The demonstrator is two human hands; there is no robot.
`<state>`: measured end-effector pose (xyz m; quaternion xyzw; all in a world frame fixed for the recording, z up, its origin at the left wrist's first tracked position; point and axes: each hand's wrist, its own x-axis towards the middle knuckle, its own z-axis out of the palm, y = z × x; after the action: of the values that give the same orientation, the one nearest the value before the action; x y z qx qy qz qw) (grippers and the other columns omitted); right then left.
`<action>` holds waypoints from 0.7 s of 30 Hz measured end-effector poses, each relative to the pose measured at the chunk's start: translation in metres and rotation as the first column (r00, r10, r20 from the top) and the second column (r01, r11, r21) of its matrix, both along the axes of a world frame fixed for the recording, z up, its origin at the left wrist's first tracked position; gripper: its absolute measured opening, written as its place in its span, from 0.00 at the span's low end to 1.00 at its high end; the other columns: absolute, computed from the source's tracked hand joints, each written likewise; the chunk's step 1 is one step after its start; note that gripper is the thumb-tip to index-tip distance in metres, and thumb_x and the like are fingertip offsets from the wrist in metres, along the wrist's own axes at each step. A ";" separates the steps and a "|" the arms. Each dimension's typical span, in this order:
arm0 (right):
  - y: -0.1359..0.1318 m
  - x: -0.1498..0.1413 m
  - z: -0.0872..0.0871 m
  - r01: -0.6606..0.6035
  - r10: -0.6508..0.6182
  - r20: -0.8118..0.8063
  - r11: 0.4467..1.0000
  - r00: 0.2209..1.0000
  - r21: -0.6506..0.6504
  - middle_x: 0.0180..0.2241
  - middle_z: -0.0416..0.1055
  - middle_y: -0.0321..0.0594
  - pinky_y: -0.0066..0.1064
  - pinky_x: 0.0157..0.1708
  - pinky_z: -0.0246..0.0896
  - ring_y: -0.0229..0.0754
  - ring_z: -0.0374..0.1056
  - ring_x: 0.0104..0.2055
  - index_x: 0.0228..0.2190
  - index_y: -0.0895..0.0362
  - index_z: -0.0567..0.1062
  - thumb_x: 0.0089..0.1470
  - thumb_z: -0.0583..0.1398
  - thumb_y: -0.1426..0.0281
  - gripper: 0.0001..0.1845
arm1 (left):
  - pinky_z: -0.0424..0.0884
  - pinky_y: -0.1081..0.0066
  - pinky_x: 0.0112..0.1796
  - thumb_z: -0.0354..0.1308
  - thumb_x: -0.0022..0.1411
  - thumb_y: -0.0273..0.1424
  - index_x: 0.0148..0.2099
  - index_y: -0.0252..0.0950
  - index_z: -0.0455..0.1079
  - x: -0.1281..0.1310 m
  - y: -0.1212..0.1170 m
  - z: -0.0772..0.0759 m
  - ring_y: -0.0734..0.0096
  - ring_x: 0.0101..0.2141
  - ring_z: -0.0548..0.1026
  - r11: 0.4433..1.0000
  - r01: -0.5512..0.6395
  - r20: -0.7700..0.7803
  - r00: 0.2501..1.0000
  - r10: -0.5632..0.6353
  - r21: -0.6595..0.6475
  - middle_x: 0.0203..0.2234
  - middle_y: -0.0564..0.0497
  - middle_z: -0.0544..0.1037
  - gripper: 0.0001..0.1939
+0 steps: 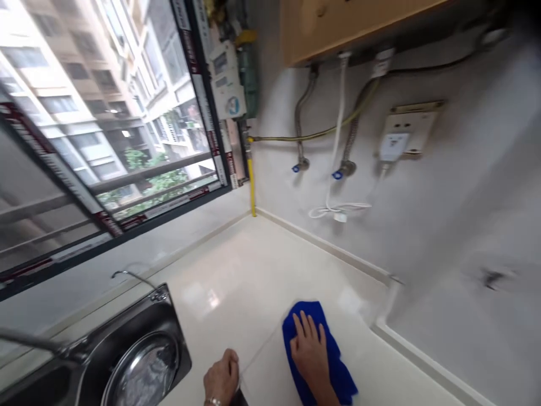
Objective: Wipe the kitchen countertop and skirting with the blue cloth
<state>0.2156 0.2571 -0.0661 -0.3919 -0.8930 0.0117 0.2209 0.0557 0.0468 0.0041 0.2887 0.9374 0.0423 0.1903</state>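
Observation:
My right hand (310, 352) lies flat on a blue cloth (340, 369), fingers stretched out and a little apart. The cloth is spread against the pale countertop (262, 270) under my palm and reaches past the fingertips. To its left, my left hand (222, 375) rests low over the counter near the front, its fingers curled closed. Whether anything is inside that fist is hidden. A bracelet or watch band (212, 401) circles the left wrist.
At left is a metal sink (180, 338) with a faucet (131, 274) and a round metal basin (110, 389). A window (127, 186) stands behind it. Hoses, valves (347, 169), a socket (416, 132) and a bundled white cable (338, 211) hang on the right wall. A raised lip borders the counter.

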 end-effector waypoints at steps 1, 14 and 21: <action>0.003 -0.002 -0.005 -0.010 0.011 -0.022 0.999 1.000 0.037 0.65 0.59 0.49 0.56 0.66 0.40 0.56 0.56 0.66 0.61 0.58 0.66 0.56 0.51 0.70 0.31 | 0.68 0.63 0.41 0.36 0.68 0.33 0.48 0.45 0.69 0.002 -0.002 -0.003 0.58 0.42 0.79 0.999 -0.020 -0.005 1.000 0.020 0.031 0.35 0.49 0.82 0.20; 0.016 0.013 -0.002 -0.130 0.131 -0.010 0.988 0.991 0.089 0.65 0.59 0.50 0.51 0.65 0.46 0.53 0.57 0.64 0.62 0.58 0.63 0.58 0.50 0.67 0.31 | 0.64 0.68 0.43 0.41 0.69 0.30 0.48 0.44 0.70 0.020 -0.008 -0.012 0.66 0.43 0.77 0.959 -0.170 0.001 0.985 0.175 0.228 0.38 0.53 0.82 0.17; 0.001 0.120 -0.019 -0.061 0.064 -0.105 0.998 0.992 0.027 0.65 0.58 0.50 0.56 0.62 0.51 0.59 0.58 0.64 0.65 0.56 0.58 0.55 0.49 0.61 0.37 | 0.65 0.67 0.43 0.42 0.68 0.30 0.49 0.45 0.70 0.031 -0.011 -0.009 0.66 0.43 0.77 0.961 -0.175 -0.014 0.983 0.182 0.214 0.38 0.54 0.81 0.17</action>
<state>0.3361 0.2582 -0.0848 -0.3601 -0.8920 0.0288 0.2718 0.0863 0.0353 -0.0049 0.2223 0.9528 0.1542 0.1380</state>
